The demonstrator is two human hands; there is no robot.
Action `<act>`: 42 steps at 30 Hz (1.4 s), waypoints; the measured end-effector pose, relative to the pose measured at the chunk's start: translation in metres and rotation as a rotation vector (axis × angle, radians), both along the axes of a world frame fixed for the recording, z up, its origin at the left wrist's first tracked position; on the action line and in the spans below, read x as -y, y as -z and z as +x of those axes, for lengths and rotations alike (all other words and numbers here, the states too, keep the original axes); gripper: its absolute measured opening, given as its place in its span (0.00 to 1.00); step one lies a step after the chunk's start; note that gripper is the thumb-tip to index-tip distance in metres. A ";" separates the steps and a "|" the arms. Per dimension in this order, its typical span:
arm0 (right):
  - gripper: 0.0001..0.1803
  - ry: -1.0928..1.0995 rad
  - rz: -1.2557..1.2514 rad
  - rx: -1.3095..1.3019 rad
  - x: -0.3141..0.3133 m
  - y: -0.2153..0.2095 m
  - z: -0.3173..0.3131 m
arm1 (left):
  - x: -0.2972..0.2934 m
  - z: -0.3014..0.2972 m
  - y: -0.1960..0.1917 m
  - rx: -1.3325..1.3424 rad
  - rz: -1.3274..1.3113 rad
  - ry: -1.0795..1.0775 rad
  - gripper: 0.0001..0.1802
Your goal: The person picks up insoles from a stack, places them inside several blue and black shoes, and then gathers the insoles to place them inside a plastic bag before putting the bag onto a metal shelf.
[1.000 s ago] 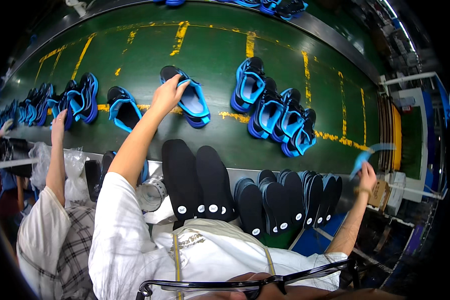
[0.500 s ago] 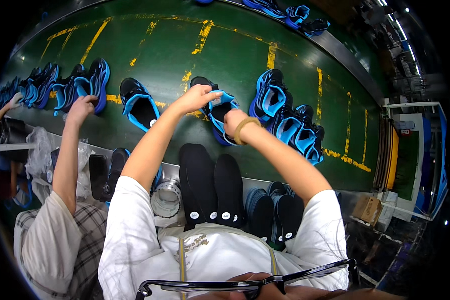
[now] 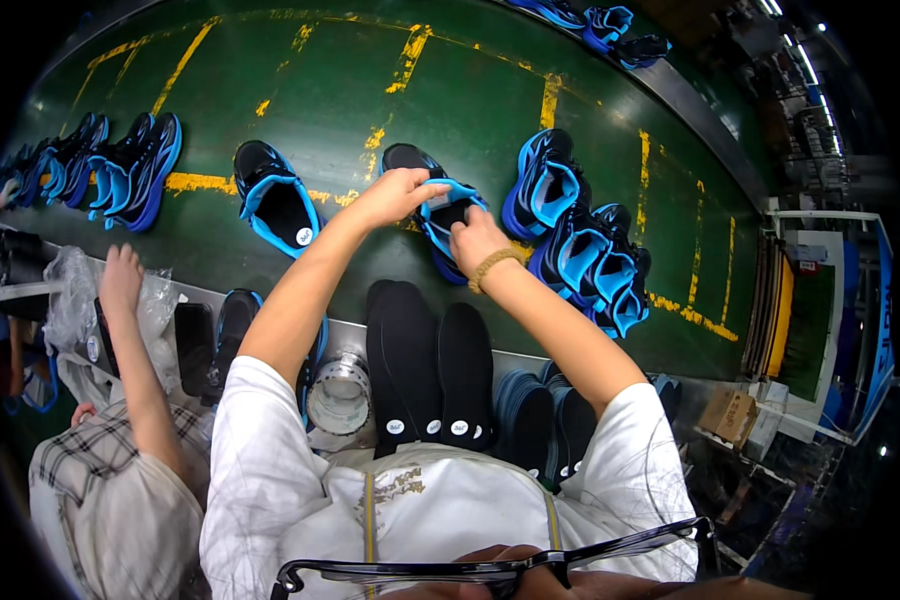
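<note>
While the left hand [image 3: 402, 196] grips one black-and-blue shoe [image 3: 436, 232], the right hand [image 3: 478, 243] curls at its opening, hold unclear; left of the left hand, one further shoe [image 3: 269, 184]; bodyward, one clear container [image 3: 339, 398].

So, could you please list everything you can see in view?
Handled shoe: one, black and blue, under both hands.
Shoe beside it: one, black and blue, left.
Right shoe cluster: several, black and blue, table's right.
Left shoe row: several, black and blue, table's left.
Far shoes: about three, blue and black, top edge.
Table: one, green with yellow marks, centre.
Insoles: several, black, table's near edge.
Round container: one, clear, left of insoles.
Plastic wrapping: uncounted, clear, left.
Boxes: two, brown and white, right.
Nearest co-worker: one, light top, left.
Glasses: one, black, bottom.
Wristband: one, tan, right wrist.
Left hand: one, bare, on handled shoe.
Right hand: one, bare, at its opening.
</note>
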State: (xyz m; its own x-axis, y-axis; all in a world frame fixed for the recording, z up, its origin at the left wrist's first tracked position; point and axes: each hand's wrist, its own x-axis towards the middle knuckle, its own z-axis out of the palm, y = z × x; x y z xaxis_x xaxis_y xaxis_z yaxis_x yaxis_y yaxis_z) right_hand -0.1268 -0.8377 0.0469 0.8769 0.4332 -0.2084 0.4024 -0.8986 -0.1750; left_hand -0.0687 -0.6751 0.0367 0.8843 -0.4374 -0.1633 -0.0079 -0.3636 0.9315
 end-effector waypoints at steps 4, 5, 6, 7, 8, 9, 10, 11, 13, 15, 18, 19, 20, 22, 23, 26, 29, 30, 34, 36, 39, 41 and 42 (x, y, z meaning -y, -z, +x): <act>0.22 0.090 -0.203 0.023 -0.004 -0.030 0.001 | 0.001 0.000 0.004 -0.014 0.044 -0.045 0.23; 0.22 0.070 -0.299 -0.183 -0.006 -0.032 0.011 | 0.005 0.000 0.003 -0.067 0.031 -0.088 0.23; 0.22 0.043 -0.389 -0.388 -0.011 -0.037 0.018 | 0.007 0.001 0.006 -0.065 0.035 -0.087 0.23; 0.22 0.016 -0.422 -0.431 -0.014 -0.044 0.021 | 0.009 0.000 0.012 -0.154 -0.078 -0.197 0.22; 0.22 0.022 -0.417 -0.434 -0.012 -0.042 0.018 | 0.010 -0.002 0.011 -0.245 -0.189 -0.302 0.22; 0.22 0.015 -0.389 -0.405 -0.008 -0.041 0.013 | 0.011 -0.004 0.011 -0.248 -0.184 -0.296 0.22; 0.22 0.008 -0.361 -0.376 -0.006 -0.039 0.010 | 0.010 -0.007 0.009 -0.302 -0.240 -0.315 0.21; 0.22 0.006 -0.358 -0.381 -0.007 -0.042 0.007 | 0.010 -0.010 0.008 -0.359 -0.299 -0.342 0.21; 0.19 0.049 -0.337 -0.344 -0.011 -0.052 0.005 | 0.006 -0.006 0.015 -0.347 -0.279 -0.308 0.19; 0.18 0.004 -0.357 -0.399 -0.013 -0.055 0.015 | 0.010 -0.004 0.014 -0.336 -0.261 -0.257 0.17; 0.13 -0.032 -0.373 -0.514 -0.005 -0.040 0.027 | 0.012 -0.008 0.007 -0.250 -0.250 -0.209 0.17; 0.12 -0.005 -0.291 -0.458 0.001 -0.036 0.022 | 0.013 -0.010 0.006 -0.227 -0.250 -0.216 0.17; 0.11 0.022 -0.214 -0.399 0.006 -0.033 0.017 | 0.013 -0.012 0.006 -0.201 -0.255 -0.224 0.17; 0.09 -0.042 -0.188 -0.288 0.010 -0.018 0.007 | 0.013 -0.013 0.008 -0.195 -0.269 -0.229 0.18; 0.09 -0.111 -0.107 -0.172 0.011 -0.012 0.007 | 0.015 -0.014 0.009 -0.188 -0.288 -0.236 0.19; 0.08 -0.146 0.002 0.017 0.007 0.020 0.011 | 0.014 -0.010 0.011 -0.242 -0.246 -0.226 0.19; 0.11 -0.106 -0.118 -0.094 0.000 0.021 0.017 | 0.016 -0.011 0.011 -0.161 -0.219 -0.225 0.20; 0.11 -0.102 -0.112 -0.098 -0.001 0.032 0.019 | 0.016 -0.012 0.013 -0.093 -0.194 -0.226 0.20; 0.22 0.306 -0.169 -0.481 -0.012 0.039 0.032 | 0.018 -0.015 0.010 -0.059 0.007 -0.203 0.21; 0.29 -0.350 -0.722 -0.453 -0.024 -0.003 0.032 | 0.013 -0.016 0.015 -0.001 0.000 -0.213 0.21; 0.35 -0.266 -0.667 -0.490 -0.020 -0.006 0.031 | 0.012 -0.011 0.015 -0.012 0.014 -0.155 0.21; 0.29 -0.408 -0.710 -0.464 -0.018 -0.001 0.034 | 0.013 -0.009 0.017 -0.026 -0.033 -0.159 0.19; 0.24 -0.555 -0.754 -0.430 -0.017 0.002 0.034 | 0.012 -0.010 0.015 -0.036 -0.081 -0.170 0.18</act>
